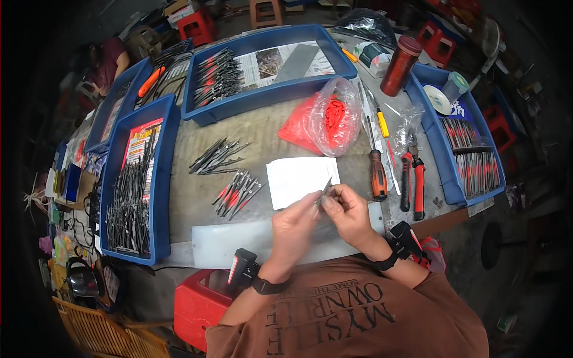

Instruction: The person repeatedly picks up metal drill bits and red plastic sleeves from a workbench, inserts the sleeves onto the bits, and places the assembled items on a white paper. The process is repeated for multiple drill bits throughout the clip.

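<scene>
Over the near edge of the bench, my left hand (293,219) and my right hand (351,216) meet with fingers pinched together. Between them is a slim dark pointed piece (327,184), its tip poking up past the fingertips and its lower part hidden. Just beyond the hands lies a stack of white paper (298,176). To the left are two small piles: slim dark pieces (218,156) and dark pieces with red parts (237,193). A pale translucent board (233,243) lies beneath my wrists.
Blue trays with dark slim pieces stand left (161,197), at the back (268,36) and right (456,185). A plastic bag of red parts (334,116) sits mid-bench. Rightward lie a screwdriver (377,176), red-handled pliers (419,185) and a red flask (401,65).
</scene>
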A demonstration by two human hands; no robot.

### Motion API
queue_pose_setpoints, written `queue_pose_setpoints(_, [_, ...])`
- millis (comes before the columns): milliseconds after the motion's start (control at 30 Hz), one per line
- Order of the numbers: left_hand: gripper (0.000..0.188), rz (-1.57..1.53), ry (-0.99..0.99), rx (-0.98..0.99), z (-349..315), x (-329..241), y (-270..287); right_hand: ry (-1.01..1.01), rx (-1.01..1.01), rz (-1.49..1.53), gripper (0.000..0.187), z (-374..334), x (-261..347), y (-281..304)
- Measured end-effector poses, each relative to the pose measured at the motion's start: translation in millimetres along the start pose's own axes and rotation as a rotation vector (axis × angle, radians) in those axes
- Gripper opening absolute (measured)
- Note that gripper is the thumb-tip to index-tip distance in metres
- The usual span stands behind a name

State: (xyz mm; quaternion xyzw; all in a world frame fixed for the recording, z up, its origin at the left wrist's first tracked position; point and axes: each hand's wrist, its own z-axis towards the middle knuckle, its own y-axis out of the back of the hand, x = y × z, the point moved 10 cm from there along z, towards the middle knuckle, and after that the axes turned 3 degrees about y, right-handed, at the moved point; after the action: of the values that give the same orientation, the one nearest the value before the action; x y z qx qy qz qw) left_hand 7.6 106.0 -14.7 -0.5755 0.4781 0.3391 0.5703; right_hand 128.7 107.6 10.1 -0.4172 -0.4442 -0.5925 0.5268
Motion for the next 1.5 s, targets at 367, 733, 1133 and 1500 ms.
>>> queue_pose_setpoints(367, [0.025, 0.065, -0.094, 0.002, -5, -8, -3, -0.070, 0.078, 0.036, 0.015, 3, -5, -9])
queue_pose_setpoints(733, [0.026, 0.016, -0.199, -0.018, -6, -11, -8, 0.114, -0.008, -0.123, 0.019, 7, 18, -4])
queue_pose_setpoints(1133, [0.025, 0.201, -0.346, -0.032, -9, -36, -16, 0.180, -0.033, -0.188, 0.023, 9, 25, 1])
queue_pose_setpoints(1500, [0.027, -0.172, -0.002, 0.104, 3, -3, -10, -0.015, 0.052, 0.198, 0.013, 20, 7, 3])
